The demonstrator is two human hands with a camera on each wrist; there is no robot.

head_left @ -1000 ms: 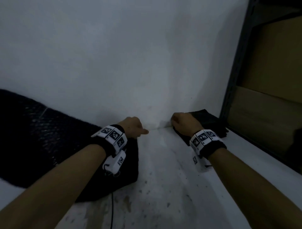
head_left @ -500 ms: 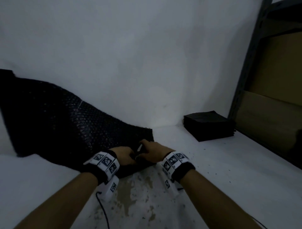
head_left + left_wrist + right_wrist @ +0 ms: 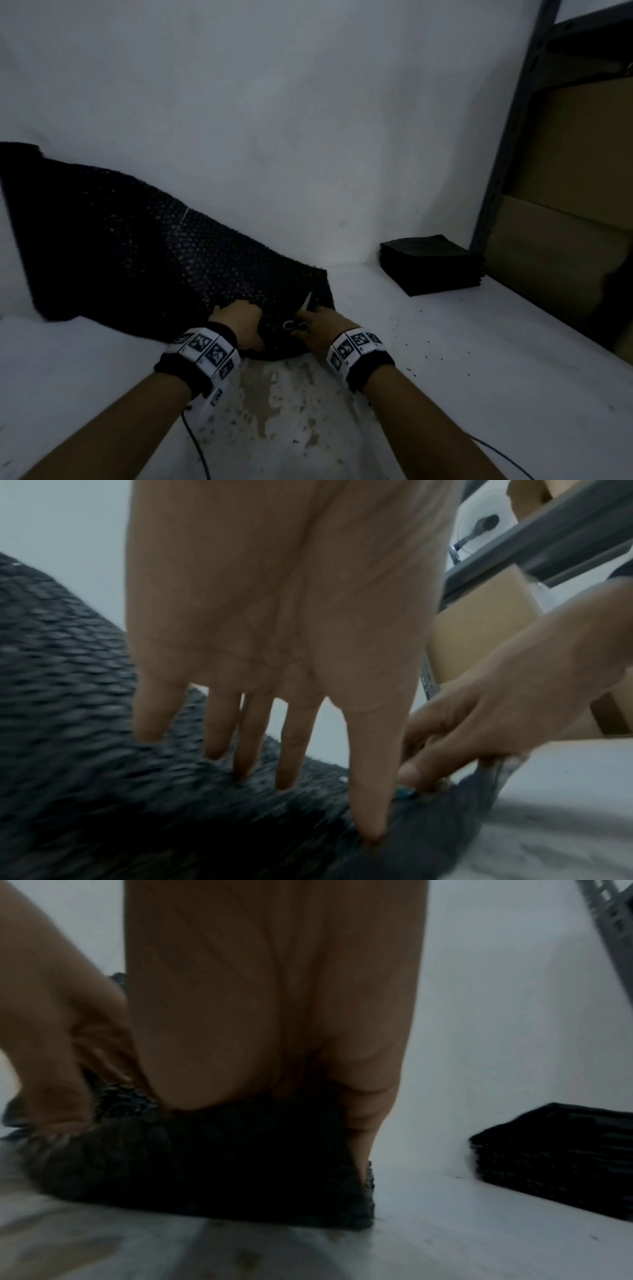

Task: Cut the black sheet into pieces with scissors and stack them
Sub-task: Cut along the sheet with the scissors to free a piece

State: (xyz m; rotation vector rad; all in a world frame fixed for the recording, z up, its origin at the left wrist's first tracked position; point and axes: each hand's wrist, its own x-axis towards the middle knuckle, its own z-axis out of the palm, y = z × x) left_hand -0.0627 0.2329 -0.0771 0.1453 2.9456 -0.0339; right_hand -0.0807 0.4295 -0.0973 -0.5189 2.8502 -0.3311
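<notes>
Black sheet (image 3: 144, 260) under both hands, scissors (image 3: 301, 313) atop

My feeds are dim and bluish-grey, with no glare. The head view bends straight lines at its edges, and the black sheet (image 3: 130, 253) reads as near-featureless dark. Both wrist views smear with motion blur, noisy in the shadows.

no legible txt, labels or nos.
</notes>
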